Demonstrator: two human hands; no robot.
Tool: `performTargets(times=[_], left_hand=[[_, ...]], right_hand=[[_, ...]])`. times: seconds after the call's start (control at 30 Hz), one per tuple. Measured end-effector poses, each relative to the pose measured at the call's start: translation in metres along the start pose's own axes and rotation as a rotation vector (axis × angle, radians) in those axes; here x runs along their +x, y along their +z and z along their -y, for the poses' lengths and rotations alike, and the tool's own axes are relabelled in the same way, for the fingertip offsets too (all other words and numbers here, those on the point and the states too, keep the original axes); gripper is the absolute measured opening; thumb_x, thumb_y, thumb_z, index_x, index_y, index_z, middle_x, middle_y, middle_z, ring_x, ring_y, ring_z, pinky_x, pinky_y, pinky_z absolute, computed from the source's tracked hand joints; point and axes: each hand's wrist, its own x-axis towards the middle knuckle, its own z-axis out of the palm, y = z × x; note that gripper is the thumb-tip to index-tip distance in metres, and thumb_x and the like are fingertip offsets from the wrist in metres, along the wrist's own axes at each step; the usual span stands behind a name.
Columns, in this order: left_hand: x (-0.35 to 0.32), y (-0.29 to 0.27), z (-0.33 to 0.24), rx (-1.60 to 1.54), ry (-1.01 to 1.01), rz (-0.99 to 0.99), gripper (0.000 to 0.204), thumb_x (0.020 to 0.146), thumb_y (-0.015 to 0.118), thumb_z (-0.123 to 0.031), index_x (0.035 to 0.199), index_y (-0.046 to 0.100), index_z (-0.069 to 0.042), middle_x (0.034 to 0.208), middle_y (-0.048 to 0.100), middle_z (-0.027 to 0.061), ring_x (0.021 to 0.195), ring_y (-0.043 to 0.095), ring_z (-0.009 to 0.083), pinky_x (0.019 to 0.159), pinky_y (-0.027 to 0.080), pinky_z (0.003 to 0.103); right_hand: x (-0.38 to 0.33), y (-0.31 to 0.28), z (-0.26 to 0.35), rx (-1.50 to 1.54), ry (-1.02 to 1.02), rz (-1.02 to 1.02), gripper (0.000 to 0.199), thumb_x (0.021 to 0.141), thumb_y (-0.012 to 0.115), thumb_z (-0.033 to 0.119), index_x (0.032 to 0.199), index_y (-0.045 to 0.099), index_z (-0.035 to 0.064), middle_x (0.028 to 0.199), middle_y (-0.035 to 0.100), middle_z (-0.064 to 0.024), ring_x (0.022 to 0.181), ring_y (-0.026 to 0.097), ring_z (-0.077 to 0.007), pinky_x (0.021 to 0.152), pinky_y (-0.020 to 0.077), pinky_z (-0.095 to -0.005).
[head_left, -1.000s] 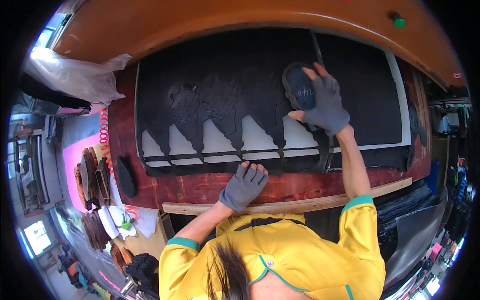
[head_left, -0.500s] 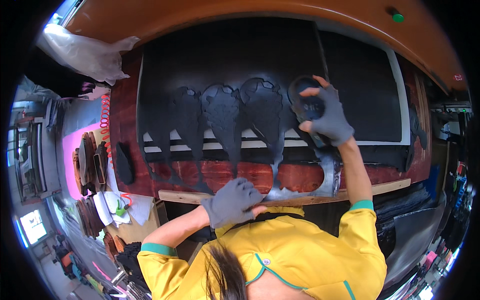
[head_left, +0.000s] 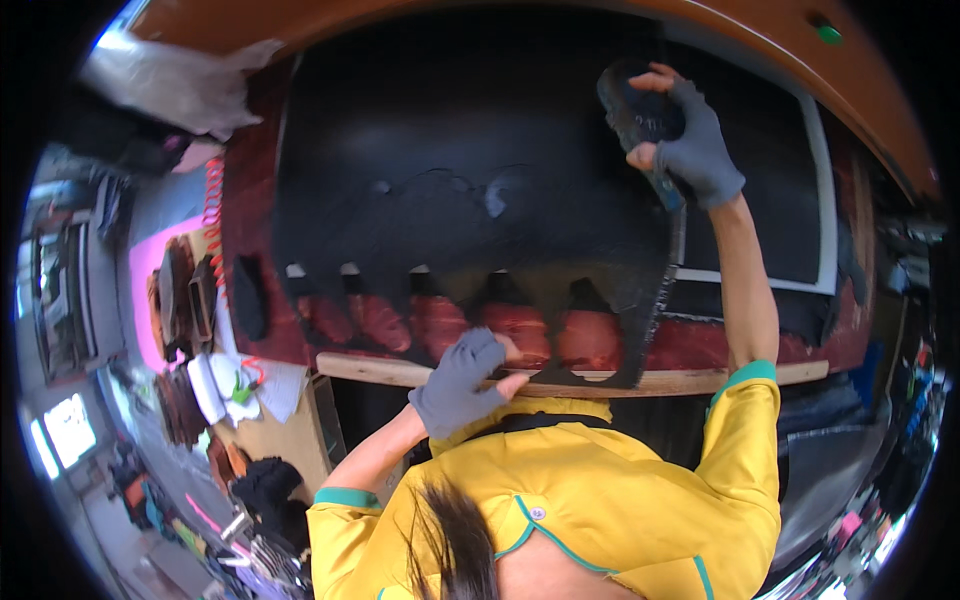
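Note:
My right hand, in a grey fingerless glove, grips a dark, sole-shaped cutting die above the far right part of a large black sheet. Thumb and fingers are spread across the die's body. My left hand, gloved the same way, is at the sheet's near edge, thumb and forefinger apart; I see nothing held between them. A row of several rounded cut-outs runs along that near edge, and the red board beneath shows through them.
A wooden strip edges the board close to my body. Beyond the work stands an orange machine beam with a green button. At left are a black sole-shaped piece, a red coiled hose and stacked brown soles.
My right hand has carried the die away from me and slightly right. The black sheet has shifted toward me, and red board now shows through its cut-outs. My left hand's fingers have parted.

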Motion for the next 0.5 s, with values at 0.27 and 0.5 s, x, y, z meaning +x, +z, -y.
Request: performTargets(times=[0.27,0.5], left_hand=[[-0.031,-0.043,0.069,0.368,-0.474,-1.092,0.041,0.084,0.074,-0.011,0.119,0.055,0.001,0.112,0.055,0.0122,0.101,0.055,0.0247,0.09,0.045,0.035],[-0.044,-0.086,0.126,-0.742,-0.553,-1.233,0.041,0.089,0.063,0.004,0.128,0.05,0.003,0.117,0.061,0.0114,0.11,0.058,0.0185,0.099,0.045,0.028]], right_hand=[[0.057,0.043,-0.036,-0.407,-0.131,0.016,0.098,0.06,0.083,0.049,0.145,0.046,0.0156,0.152,0.036,-0.0154,0.136,0.037,-0.0362,0.113,0.0317,-0.0474],[0.023,0.075,0.039,0.019,-0.219,-0.066,0.03,0.09,0.07,0.024,0.116,0.069,0.0098,0.117,0.067,-0.009,0.111,0.062,-0.0238,0.097,0.0488,-0.0374]])
